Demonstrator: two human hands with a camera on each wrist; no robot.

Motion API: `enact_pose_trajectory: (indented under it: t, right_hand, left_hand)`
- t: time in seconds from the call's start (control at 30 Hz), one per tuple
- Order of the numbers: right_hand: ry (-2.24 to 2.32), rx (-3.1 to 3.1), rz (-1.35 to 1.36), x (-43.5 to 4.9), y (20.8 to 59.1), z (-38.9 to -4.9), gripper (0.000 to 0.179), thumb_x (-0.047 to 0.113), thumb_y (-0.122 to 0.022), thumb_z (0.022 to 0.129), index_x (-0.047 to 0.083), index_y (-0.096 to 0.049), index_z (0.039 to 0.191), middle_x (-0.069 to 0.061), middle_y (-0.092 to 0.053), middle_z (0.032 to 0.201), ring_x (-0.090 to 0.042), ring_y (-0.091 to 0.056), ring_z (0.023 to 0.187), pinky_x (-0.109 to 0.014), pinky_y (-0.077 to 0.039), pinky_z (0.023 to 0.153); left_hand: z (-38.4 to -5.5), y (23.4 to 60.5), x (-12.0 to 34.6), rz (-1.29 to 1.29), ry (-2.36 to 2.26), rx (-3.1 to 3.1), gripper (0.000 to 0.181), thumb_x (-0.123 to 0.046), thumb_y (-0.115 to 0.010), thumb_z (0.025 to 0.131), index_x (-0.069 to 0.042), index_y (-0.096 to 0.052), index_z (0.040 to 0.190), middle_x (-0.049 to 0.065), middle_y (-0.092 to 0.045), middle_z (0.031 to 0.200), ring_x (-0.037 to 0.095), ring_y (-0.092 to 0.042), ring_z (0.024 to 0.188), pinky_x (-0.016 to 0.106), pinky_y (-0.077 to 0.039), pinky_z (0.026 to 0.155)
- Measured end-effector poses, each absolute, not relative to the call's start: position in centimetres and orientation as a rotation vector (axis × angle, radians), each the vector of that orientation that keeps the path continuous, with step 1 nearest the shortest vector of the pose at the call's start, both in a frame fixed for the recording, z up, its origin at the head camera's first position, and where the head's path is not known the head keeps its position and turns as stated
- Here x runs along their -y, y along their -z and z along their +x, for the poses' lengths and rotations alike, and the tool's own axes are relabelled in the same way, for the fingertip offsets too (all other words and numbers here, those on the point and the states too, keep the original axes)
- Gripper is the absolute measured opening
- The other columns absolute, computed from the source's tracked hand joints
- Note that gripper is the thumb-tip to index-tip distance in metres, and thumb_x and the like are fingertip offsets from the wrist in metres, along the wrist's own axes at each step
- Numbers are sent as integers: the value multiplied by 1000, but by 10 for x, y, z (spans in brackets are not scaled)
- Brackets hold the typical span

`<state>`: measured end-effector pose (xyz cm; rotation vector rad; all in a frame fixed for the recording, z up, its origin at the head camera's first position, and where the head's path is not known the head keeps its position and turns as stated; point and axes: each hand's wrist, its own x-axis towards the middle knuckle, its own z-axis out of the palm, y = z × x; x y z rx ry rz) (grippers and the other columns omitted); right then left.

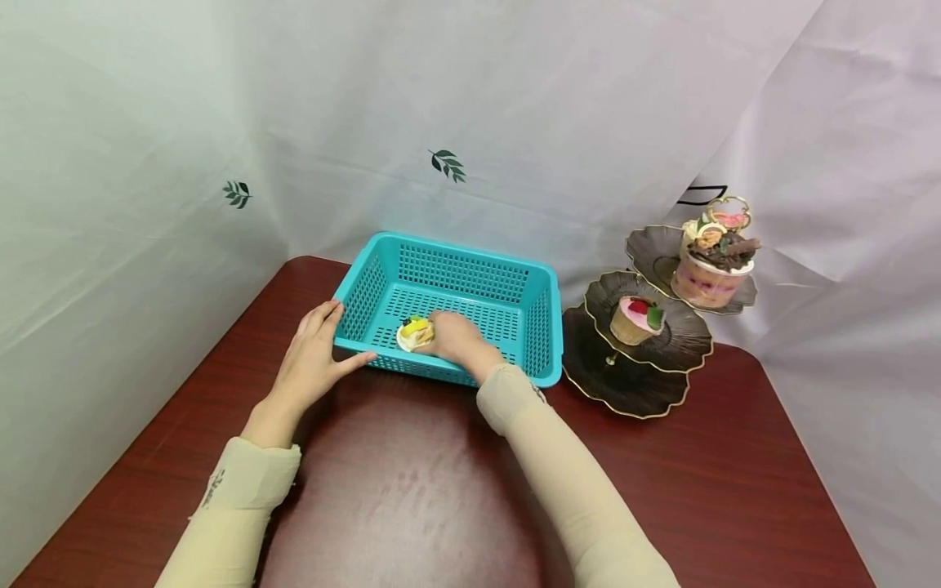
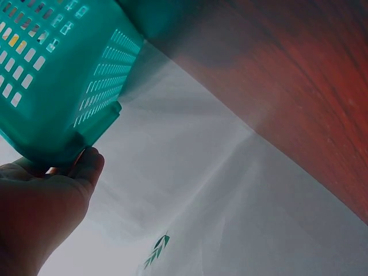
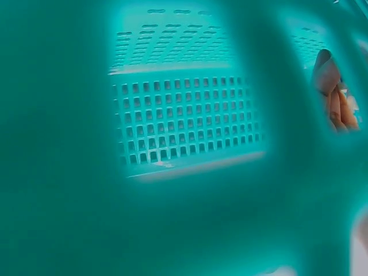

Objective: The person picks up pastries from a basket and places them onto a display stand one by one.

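A turquoise perforated plastic basket (image 1: 474,251) stands on the table. My left hand (image 1: 309,359) holds its near left corner, fingers at the left rim and thumb along the front rim. In the left wrist view, the left hand's (image 2: 54,195) fingertips bend at the basket's rim (image 2: 98,129). Inside the basket, near the front wall, my right hand (image 1: 457,336) grips a small cream dessert (image 1: 416,332) with a yellow topping. Through the basket's holes, the right wrist view shows the right hand's (image 3: 332,95) fingers, with the dessert mostly hidden.
Right of the basket stands a three-tier dark stand (image 1: 625,388) with gold scalloped edges. A pink-topped cupcake (image 1: 634,321) sits on its middle tier, and a layered dessert cup (image 1: 711,278) among other sweets on top. White cloth (image 1: 515,106) hangs behind the red-brown table (image 1: 397,490).
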<state>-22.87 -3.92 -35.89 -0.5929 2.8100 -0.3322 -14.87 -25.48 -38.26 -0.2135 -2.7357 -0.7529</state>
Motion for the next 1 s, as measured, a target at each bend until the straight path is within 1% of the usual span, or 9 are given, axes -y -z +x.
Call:
enact_pose_trajectory:
  t: [0.2, 0.37, 0.47, 0.57, 0.73, 0.93, 1.0]
  right_hand:
    - [306, -2830, -571, 38, 357, -227, 61, 51, -67, 84, 10, -58, 127, -3, -67, 112, -17, -60, 90, -31, -52, 75]
    - [316, -2852, -553, 37, 356, -227, 54, 53, -68, 82, 10, -61, 114, -1, -66, 99, -15, -58, 81, -29, -48, 66]
    - [324, -2870, -550, 36, 356, -226, 52, 54, -69, 81, 11, -61, 108, 0, -64, 95, -15, -57, 78, -28, -47, 62]
    - [312, -2889, -550, 36, 355, -226, 52, 55, -69, 80, 11, -62, 107, 0, -64, 96, -15, -57, 79, -28, -48, 62]
    - [279, -2909, -546, 35, 354, -226, 56, 57, -67, 80, 11, -61, 111, 0, -65, 98, -14, -58, 79, -28, -49, 62]
    - [326, -2926, -533, 30, 353, -226, 54, 56, -69, 77, 11, -60, 107, 0, -63, 92, -15, -57, 75, -27, -44, 55]
    - [344, -2933, -530, 26, 352, -226, 54, 54, -69, 77, 12, -60, 108, 0, -62, 92, -14, -56, 74, -26, -43, 54]
  left_hand:
    - [-149, 383, 255, -217, 755, 2740, 95, -42, -77, 78, 10, -33, 145, 26, -31, 151, 43, -27, 138, 63, -33, 108]
    - [-150, 383, 254, -228, 767, 2732, 95, -42, -77, 78, 10, -33, 145, 26, -32, 150, 43, -27, 138, 63, -32, 109]
    - [-150, 383, 254, -228, 769, 2730, 95, -42, -77, 79, 10, -33, 145, 26, -31, 150, 42, -27, 138, 63, -31, 109]
    - [-149, 382, 254, -227, 769, 2733, 95, -42, -77, 79, 10, -33, 145, 26, -31, 150, 42, -27, 138, 63, -31, 109]
    - [-149, 382, 254, -221, 769, 2737, 95, -42, -77, 79, 10, -32, 145, 26, -31, 151, 43, -27, 138, 63, -32, 108]
    - [-149, 383, 255, -217, 771, 2735, 95, -43, -77, 78, 9, -33, 145, 25, -31, 151, 42, -27, 138, 63, -33, 108]
    - [-149, 383, 255, -216, 777, 2733, 96, -43, -77, 78, 9, -33, 145, 25, -31, 151, 42, -27, 138, 63, -32, 108]
